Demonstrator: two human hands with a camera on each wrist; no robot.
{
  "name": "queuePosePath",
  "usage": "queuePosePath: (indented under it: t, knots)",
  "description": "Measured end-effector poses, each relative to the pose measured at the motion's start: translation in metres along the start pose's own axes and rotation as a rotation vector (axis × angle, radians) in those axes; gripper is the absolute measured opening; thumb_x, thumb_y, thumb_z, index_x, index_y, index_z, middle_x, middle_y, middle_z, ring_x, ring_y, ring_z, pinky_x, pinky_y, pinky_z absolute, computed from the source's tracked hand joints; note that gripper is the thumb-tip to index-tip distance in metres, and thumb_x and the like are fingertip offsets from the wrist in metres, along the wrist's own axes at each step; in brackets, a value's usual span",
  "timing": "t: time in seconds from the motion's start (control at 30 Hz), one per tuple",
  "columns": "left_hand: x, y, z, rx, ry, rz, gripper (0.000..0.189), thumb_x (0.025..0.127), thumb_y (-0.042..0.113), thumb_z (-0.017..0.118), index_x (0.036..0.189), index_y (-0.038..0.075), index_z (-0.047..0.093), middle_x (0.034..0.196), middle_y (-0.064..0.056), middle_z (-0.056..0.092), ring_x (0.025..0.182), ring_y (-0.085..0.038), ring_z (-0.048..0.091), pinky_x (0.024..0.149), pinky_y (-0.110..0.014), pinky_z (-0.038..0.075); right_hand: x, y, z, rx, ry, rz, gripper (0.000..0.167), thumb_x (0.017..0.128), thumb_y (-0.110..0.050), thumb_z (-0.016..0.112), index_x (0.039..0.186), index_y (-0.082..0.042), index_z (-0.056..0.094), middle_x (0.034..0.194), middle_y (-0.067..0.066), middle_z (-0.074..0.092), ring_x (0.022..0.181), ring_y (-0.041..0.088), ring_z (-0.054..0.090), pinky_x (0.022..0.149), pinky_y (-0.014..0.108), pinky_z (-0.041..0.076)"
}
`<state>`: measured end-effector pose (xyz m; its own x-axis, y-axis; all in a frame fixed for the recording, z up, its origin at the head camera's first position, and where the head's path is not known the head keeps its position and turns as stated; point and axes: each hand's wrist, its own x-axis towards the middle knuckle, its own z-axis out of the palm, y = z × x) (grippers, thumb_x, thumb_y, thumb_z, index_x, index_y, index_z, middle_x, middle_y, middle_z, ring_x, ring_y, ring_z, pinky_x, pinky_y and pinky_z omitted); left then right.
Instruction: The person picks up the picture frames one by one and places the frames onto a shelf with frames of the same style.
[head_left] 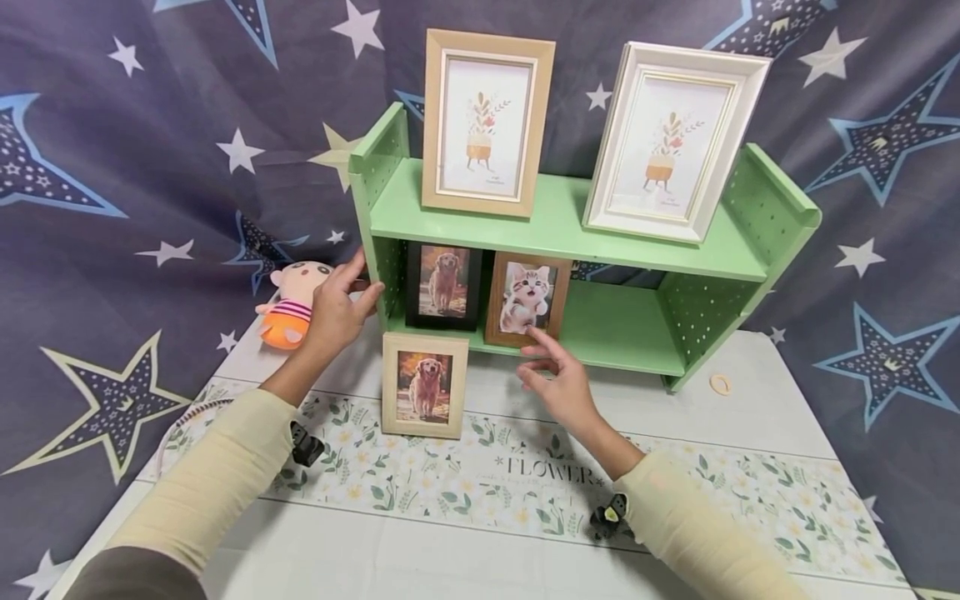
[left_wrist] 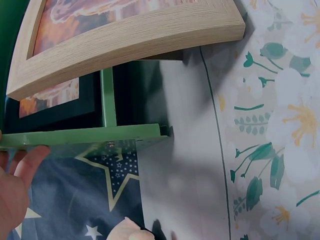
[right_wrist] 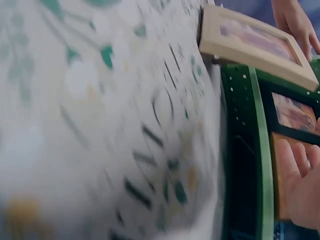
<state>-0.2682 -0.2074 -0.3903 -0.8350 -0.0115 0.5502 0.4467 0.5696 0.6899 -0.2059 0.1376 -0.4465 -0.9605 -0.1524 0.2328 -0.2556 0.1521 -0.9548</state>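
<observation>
Left hand (head_left: 337, 304) at the left side panel of the green shelf (head_left: 558, 210), fingers loosely bent against the perforated outer face, thumb by the front edge. Right hand (head_left: 562, 392) loosely spread with nothing in hold, forefinger extended to the lower part of the brown frame (head_left: 528, 292); actual contact hard to tell.

Brown frame leaning back in the lower compartment, around a kitten picture, wood-toned and rectangular. Just beside, to the left, the black frame (head_left: 444, 287) with a golden dog among autumn colours. In front of the shelf, upright on the table (head_left: 420, 546), the pale wood frame (head_left: 424, 385), finely grained, with a similar dog picture.

On the upper board, well apart, a larger tan frame (head_left: 480, 125) and a white frame (head_left: 675, 150) with gilded inner lip, both with the same potted-plant print; small lettering beneath too tiny to read.

Across the tablecloth, a leafy, floral band with "FLOWER" (head_left: 551, 471) in dark capitals, finer line below illegible. Left of the shelf, a plush toy (head_left: 288, 312), striped and orange; to the right, a small tan ring (head_left: 713, 384). Behind, creased navy fabric (head_left: 187, 75) with stars.
</observation>
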Motion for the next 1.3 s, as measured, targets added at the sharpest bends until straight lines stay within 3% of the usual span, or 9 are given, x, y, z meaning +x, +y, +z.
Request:
queuePosePath:
  t: [0.2, 0.43, 0.63, 0.8, 0.93, 1.3]
  knots:
    - [-0.002, -0.001, 0.0, -0.005, -0.01, -0.007, 0.067, 0.095, 0.006, 0.071, 0.156, 0.013, 0.042, 0.12, -0.027, 0.061, 0.105, -0.043, 0.071, 0.065, 0.007, 0.047, -0.007, 0.012, 0.028, 0.07, -0.054, 0.075, 0.072, 0.09, 0.006, 0.069, 0.155, -0.015, 0.045, 0.133, 0.03, 0.06, 0.108, 0.033, 0.068, 0.079, 0.033, 0.067]
    - [-0.003, -0.001, -0.003, 0.013, -0.003, 0.0, 0.067, 0.096, 0.006, 0.07, 0.156, 0.013, 0.042, 0.119, -0.028, 0.061, 0.105, -0.044, 0.071, 0.064, 0.007, 0.046, -0.02, 0.024, 0.055, 0.129, -0.139, 0.105, 0.078, 0.09, 0.005, 0.071, 0.158, -0.018, 0.04, 0.14, 0.027, 0.058, 0.118, 0.045, 0.064, 0.081, 0.027, 0.066]
    - [-0.001, -0.001, -0.004, 0.003, -0.006, -0.005, 0.068, 0.095, 0.004, 0.07, 0.156, 0.015, 0.042, 0.12, -0.027, 0.061, 0.105, -0.043, 0.071, 0.064, 0.006, 0.048, -0.025, 0.023, 0.072, 0.157, -0.138, 0.189, 0.077, 0.091, 0.003, 0.071, 0.157, -0.021, 0.042, 0.138, 0.02, 0.062, 0.119, 0.039, 0.066, 0.082, 0.034, 0.067]
    - [0.0, -0.001, 0.0, -0.029, -0.028, -0.025, 0.068, 0.096, 0.005, 0.07, 0.156, 0.014, 0.041, 0.122, -0.027, 0.06, 0.107, -0.043, 0.071, 0.064, 0.003, 0.05, -0.028, 0.019, 0.083, 0.158, -0.082, 0.236, 0.073, 0.089, 0.003, 0.072, 0.154, -0.019, 0.048, 0.13, 0.021, 0.068, 0.105, 0.027, 0.073, 0.076, 0.039, 0.068]
    - [-0.001, 0.001, 0.001, -0.024, -0.024, -0.03, 0.067, 0.096, 0.005, 0.07, 0.156, 0.014, 0.042, 0.121, -0.027, 0.061, 0.107, -0.042, 0.071, 0.063, 0.003, 0.05, -0.03, 0.02, 0.09, 0.139, -0.045, 0.263, 0.071, 0.088, 0.003, 0.073, 0.151, -0.022, 0.052, 0.125, 0.019, 0.071, 0.097, 0.018, 0.073, 0.073, 0.035, 0.068]
    - [0.0, 0.002, -0.002, -0.021, -0.02, -0.011, 0.067, 0.095, 0.004, 0.07, 0.156, 0.013, 0.041, 0.122, -0.028, 0.06, 0.106, -0.043, 0.071, 0.063, 0.003, 0.05, -0.032, 0.024, 0.094, 0.122, -0.022, 0.255, 0.07, 0.086, 0.006, 0.073, 0.148, -0.02, 0.055, 0.114, 0.019, 0.074, 0.09, 0.016, 0.074, 0.073, 0.03, 0.067]
